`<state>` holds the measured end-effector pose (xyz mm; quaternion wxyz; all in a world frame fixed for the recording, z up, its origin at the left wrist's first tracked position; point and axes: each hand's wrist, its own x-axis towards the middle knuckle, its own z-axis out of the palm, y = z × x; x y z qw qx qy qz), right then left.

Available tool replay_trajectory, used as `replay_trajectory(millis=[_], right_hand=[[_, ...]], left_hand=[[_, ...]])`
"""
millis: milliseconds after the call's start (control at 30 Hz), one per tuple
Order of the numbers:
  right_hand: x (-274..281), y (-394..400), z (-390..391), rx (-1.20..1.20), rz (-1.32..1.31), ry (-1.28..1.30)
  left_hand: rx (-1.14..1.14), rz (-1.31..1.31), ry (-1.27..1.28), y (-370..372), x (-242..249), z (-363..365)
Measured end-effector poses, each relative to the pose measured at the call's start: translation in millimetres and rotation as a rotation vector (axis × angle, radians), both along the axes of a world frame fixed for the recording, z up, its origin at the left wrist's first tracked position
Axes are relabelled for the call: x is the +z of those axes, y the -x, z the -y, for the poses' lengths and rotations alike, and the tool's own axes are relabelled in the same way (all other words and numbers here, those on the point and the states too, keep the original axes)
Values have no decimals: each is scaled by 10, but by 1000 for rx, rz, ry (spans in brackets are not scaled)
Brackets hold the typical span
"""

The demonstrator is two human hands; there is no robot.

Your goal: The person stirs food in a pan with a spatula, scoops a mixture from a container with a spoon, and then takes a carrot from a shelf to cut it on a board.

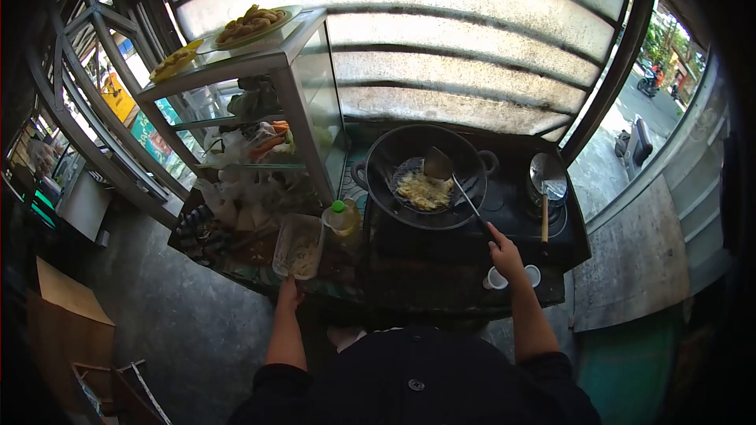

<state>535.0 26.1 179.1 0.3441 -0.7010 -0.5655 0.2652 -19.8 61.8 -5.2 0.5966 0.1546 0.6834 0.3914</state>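
A black wok [465,159] sits on the stove with yellow scrambled egg [424,190] in its middle. My right hand [505,254] grips the handle of a metal spatula [439,164], whose blade rests at the far edge of the egg. My left hand [289,293] holds the near end of a clear plastic container [298,245] on the counter, left of the wok.
A yellow oil bottle with a green cap [343,219] stands between container and wok. A second ladle [546,181] lies over the right burner; two small white cups [498,278] stand near my right wrist. A glass display case [307,86] holds vegetables and plates of fried food.
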Motion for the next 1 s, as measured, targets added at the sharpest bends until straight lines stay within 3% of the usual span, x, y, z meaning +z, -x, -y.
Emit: replay_trajectory(millis=[33,133,267,500,567,600,633,700,733,800,933,1000], right_hand=[[64,46,2,-11,180,-104],[421,159,-8,-87,106,69],[530,51,23,-106,158,-4],[57,-116,-70,-46,292,-129],[153,-136,-117,-129,-675,321],[273,-83,-86,-149,-735,310],[268,-77,-86,-144,-734,312],[247,-79,-67,-96,-180,66],[259,-98,-67,-95,-180,67],[291,-158,-49,-63,362,-127],[283,-197,-67,14,468,-105],[360,-115,-87,-23,-59,288]], left_hand=[[2,-4,8,-6,6,-10],[12,-4,16,-36,62,-21],[33,37,10,-55,101,-4],[0,17,8,-68,149,4],[-3,10,23,-83,184,2],[0,12,23,-79,174,-6],[-12,2,26,-72,166,-15],[-21,-9,31,-56,165,-13],[-17,-17,28,-65,169,-12],[-17,-24,27,-73,174,2],[-22,-35,8,-96,186,-2],[-20,-42,17,-87,190,-15]])
